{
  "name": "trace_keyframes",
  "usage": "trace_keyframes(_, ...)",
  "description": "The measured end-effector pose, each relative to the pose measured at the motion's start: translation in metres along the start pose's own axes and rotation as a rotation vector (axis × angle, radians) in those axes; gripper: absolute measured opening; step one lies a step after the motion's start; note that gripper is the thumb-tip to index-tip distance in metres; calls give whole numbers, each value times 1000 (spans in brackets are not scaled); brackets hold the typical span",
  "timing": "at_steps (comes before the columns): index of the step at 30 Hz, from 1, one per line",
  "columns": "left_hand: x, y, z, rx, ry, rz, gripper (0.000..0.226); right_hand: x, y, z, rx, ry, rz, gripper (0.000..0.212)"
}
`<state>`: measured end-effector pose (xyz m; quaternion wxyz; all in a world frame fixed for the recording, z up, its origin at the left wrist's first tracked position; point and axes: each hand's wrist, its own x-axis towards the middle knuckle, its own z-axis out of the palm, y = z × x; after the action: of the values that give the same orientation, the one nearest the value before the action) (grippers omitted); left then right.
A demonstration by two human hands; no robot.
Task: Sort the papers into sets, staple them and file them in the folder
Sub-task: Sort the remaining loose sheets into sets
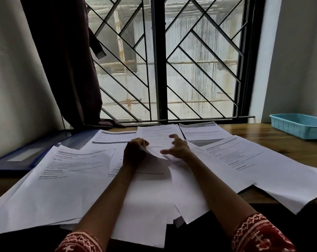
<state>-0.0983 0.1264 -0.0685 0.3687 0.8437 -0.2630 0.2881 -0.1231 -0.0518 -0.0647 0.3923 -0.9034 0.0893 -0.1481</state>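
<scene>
Head view: many white papers point(66, 180) lie spread over the wooden table point(263, 135). Near the middle, the left hand point(134, 153) pinches one sheet point(154, 166) and lifts its top edge, so it curls. The right hand point(177, 147), at 3 o'clock from the left, hovers over the papers with fingers spread wide. A blue folder point(26, 157) lies at 9 o'clock. A blue tray point(299, 126) sits at 2 o'clock.

Papers point(66, 180) blanket the desk point(259, 135); bare wood only right — before the blue tray point(299, 126).
</scene>
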Motion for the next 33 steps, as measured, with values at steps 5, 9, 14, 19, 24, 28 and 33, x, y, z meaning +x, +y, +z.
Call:
trace_keyframes(5,0,2,0,-38,22,0,11,1,0,3,-76,-89,-4,86)
trace_keyframes(9,0,3,1,-38,24,-22,14,-1,-3,1,117,-174,1,79)
trace_keyframes(14,0,3,-1,-58,51,-3,17,-5,-6,2,273,-143,-13,73)
trace_keyframes(19,8,8,-11,-129,263,-13,43,-9,-12,-5,531,66,-64,76)
trace_keyframes(24,23,14,-16,-73,263,-21,14,0,-18,-22,629,394,-56,37)
trace_keyframes(28,29,20,-8,67,189,-55,10,15,-28,-63,595,697,-116,3)
trace_keyframes(33,28,24,15,314,-435,-168,93,4,-62,-129,609,1173,-316,56)
